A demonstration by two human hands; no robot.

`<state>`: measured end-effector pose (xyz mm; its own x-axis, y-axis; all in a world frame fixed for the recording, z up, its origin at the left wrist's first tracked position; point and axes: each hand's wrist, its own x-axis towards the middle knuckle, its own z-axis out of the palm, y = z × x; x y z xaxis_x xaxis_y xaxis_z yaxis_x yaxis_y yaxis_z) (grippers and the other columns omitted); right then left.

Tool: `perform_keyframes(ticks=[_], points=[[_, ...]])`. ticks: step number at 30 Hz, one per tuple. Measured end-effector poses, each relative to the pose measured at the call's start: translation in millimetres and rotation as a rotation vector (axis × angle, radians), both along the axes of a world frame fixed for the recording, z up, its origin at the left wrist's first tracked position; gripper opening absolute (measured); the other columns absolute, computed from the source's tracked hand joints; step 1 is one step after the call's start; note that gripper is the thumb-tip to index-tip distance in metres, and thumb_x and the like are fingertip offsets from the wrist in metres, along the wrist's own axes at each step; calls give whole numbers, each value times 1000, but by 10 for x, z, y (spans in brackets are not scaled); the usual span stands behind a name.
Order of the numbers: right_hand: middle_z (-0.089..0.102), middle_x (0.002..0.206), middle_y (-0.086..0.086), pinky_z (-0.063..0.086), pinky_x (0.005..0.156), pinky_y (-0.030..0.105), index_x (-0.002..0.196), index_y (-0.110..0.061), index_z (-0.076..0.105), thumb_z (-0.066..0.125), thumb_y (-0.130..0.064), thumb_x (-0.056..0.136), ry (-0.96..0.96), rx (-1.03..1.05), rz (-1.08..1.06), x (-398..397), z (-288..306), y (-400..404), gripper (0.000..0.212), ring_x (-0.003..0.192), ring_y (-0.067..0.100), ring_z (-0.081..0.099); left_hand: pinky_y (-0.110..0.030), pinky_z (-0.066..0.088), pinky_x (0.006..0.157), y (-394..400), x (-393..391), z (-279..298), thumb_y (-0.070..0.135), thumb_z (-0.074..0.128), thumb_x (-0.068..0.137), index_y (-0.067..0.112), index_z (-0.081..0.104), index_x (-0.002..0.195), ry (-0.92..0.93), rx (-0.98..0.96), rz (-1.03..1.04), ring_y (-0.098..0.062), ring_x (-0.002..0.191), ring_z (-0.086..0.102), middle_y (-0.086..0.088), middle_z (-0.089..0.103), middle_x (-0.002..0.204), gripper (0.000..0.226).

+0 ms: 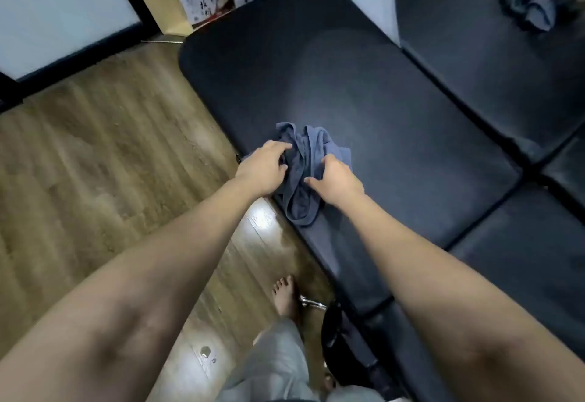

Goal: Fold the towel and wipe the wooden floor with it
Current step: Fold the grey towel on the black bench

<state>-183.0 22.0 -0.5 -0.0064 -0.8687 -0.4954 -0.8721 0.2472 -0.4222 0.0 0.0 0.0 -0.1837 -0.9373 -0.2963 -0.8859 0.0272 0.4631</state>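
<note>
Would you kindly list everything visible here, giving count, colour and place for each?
towel: one, blue, crumpled at the sofa seat's front edge
second cloth: one, grey-blue, bunched on the sofa at top right
sofa: one, black, filling the right side
wooden floor: brown, left side
cardboard box: one, pale with print, on a low shelf at top
left hand: gripping the towel's left part
right hand: on the towel's right part
bare foot: one clearly visible, on the floor near the sofa
</note>
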Motion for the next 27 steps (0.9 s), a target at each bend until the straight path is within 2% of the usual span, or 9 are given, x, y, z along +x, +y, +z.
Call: perform_keyframes(ticks=[3, 5, 8, 11, 13, 16, 21, 24, 27], points=[[62, 111, 2, 46, 74, 38, 128, -16, 42, 64, -51, 89, 91, 73, -53, 84, -83, -56, 57, 103, 29, 61, -47, 43, 106, -192, -37, -52, 24, 51, 98, 37, 31, 153, -51, 23, -63, -24, 138, 40, 10, 20, 163, 60], [62, 105, 4, 43, 70, 37, 119, -14, 42, 61, -42, 93, 110, 52, -73, 141, -176, -70, 42, 95, 30, 61, -46, 45, 104, -308, -70, -85, 23, 51, 98, 39, 25, 155, -46, 46, -61, -25, 137, 41, 9, 14, 165, 65], [56, 92, 4, 38, 67, 35, 108, -14, 47, 52, -24, 92, 98, -49, -154, 145, -241, -142, 20, 91, 31, 58, -42, 48, 92, -455, -94, -101, 20, 46, 99, 44, 18, 156, -12, 95, -1, -27, 120, 54, 2, 32, 152, 68], [55, 84, -1, 41, 69, 34, 100, -19, 49, 50, -22, 88, -2, -90, -277, 61, -234, -201, 12, 87, 29, 53, -44, 51, 86, -549, -105, -108, 9, 40, 95, 48, 17, 154, -26, 183, 20, -32, 95, 60, -3, 36, 134, 74], [60, 85, 2, 45, 71, 35, 95, -19, 50, 51, -22, 88, -98, -140, -366, -33, -211, -234, 7, 84, 27, 53, -42, 48, 84, -607, -82, -121, 12, 39, 95, 45, 33, 145, -99, 208, -5, -36, 98, 60, -5, 38, 133, 60], [54, 68, -3, 37, 65, 31, 87, -16, 50, 51, -14, 89, -202, -248, -529, -191, -157, -275, 3, 76, 26, 52, -39, 41, 78, -683, -42, -133, 20, 43, 97, 32, 48, 120, -158, 180, 28, -37, 100, 59, -7, 45, 126, 26], [51, 68, -8, 33, 64, 22, 90, -14, 53, 52, -13, 95, -297, -405, -664, -379, 66, -380, 5, 72, 19, 52, -39, 40, 73, -751, -40, -25, 26, 51, 97, 27, 50, 105, -66, -13, 66, -27, 102, 50, -2, 41, 117, 8], [50, 70, -9, 38, 67, 21, 93, -13, 52, 51, -12, 97, -371, -548, -683, -442, 365, -526, 4, 70, 13, 51, -43, 45, 76, -784, -79, 171, 20, 53, 94, 24, 51, 103, 45, -261, 38, -26, 106, 46, 1, 42, 121, 10], [49, 71, -9, 38, 62, 9, 91, -13, 52, 52, -9, 97, -464, -698, -752, -537, 773, -699, 7, 65, 3, 47, -45, 45, 79, -903, -203, 539, 16, 51, 92, 19, 52, 103, 150, -510, -20, -25, 104, 48, 1, 48, 122, 12]])
